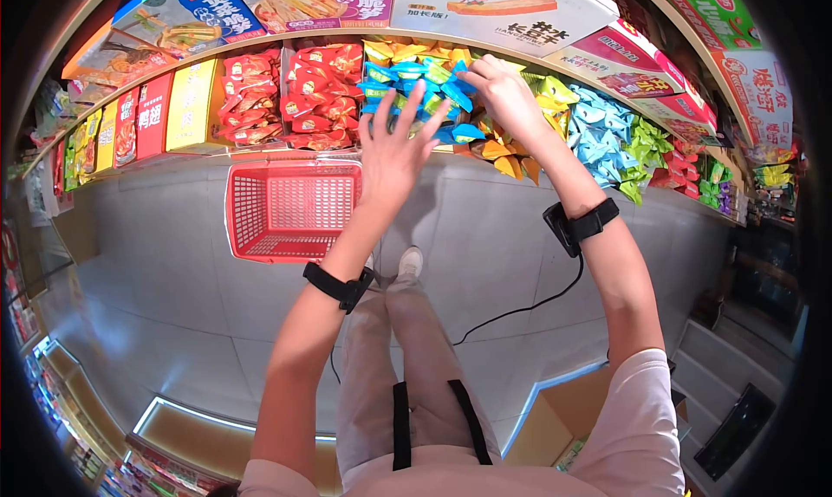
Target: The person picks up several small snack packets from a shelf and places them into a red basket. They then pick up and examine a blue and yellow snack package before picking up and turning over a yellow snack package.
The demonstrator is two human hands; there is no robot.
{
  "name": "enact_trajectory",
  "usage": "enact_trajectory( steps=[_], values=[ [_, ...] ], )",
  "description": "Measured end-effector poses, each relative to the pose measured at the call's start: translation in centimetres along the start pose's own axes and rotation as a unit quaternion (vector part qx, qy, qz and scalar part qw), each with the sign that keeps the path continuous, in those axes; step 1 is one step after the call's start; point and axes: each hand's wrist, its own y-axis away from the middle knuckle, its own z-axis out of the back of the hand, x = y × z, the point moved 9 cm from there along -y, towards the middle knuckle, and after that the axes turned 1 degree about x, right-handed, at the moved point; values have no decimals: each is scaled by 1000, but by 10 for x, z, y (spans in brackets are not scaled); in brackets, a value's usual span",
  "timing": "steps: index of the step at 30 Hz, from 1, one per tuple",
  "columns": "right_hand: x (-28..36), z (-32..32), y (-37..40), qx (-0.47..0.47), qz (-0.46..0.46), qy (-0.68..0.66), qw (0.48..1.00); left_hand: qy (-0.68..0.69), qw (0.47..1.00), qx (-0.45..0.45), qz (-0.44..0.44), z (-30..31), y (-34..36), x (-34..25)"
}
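Note:
My left hand [394, 142] is over the front of the blue snack packets [420, 81], its fingers spread and nothing seen in them. My right hand [505, 94] reaches to the right edge of that same pile, fingers bent and drawn together. What they hold, if anything, is hidden. Yellow packets [416, 49] lie behind the blue ones, and orange packets [503, 155] sit below my right wrist. Red snack packets [322, 85] fill the compartments left of my left hand.
A red shopping basket [295, 162] stands on the grey floor [165, 237] below the shelf, left of my feet. Light-blue packets [598, 137] and green packets [646, 155] lie further right. Large snack boxes [503, 12] line the shelf above. A black cable [520, 309] hangs from my right wrist strap.

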Motion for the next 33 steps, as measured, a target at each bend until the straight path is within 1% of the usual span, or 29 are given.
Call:
enact_trajectory(
  steps=[2, 4, 7, 10, 11, 14, 15, 18, 19, 22, 23, 26, 27, 30, 31, 33],
  values=[
    [3, 0, 0, 11, 27, 14, 999, -54, 998, 34, -4, -8, -4, -11],
    [5, -2, 0, 23, 50, 29, 998, -57, 997, 44, 4, -16, -6, -11],
    [1, 8, -2, 11, 31, 10, 999, -77, 996, 49, 16, -20, -5, -9],
    [4, 22, -7, -48, 30, -25, 998, -83, 995, 42, 21, -22, 0, -3],
    [-2, 18, -6, -26, -9, -22, 999, -85, 995, 40, 20, -22, 2, -1],
    [-19, 5, -2, -18, -126, 0, 992, -80, 995, 45, 23, -24, 3, -1],
    [-21, 5, -3, -32, -150, 3, 988, -78, 996, 47, 24, -24, 3, -1],
    [-24, -20, -8, 41, -198, 32, 979, -77, 995, 48, 29, -24, 0, -2],
    [-24, -26, -8, 25, -225, 26, 974, -76, 996, 47, 31, -24, -1, -4],
    [-24, -20, -8, 15, -239, 15, 971, -57, 996, 54, 42, -25, -1, -3],
    [-25, -18, -5, 20, -255, -20, 966, -52, 997, 50, 38, -24, 0, -3],
    [-32, 4, 4, -60, -270, -30, 960, -43, 998, 44, 32, -20, 1, -2],
    [-30, 10, 4, -84, -234, -3, 969, -43, 997, 49, 31, -20, 2, -2],
    [-25, -2, -2, 8, -125, 12, 992, -40, 998, 51, 28, -20, 3, -2],
    [-25, -9, -2, 18, -83, -12, 996, -39, 998, 50, 27, -20, 3, -1],
    [-29, -21, -7, 26, -60, -10, 998, -48, 997, 58, 29, -23, 3, -1]
  ],
)
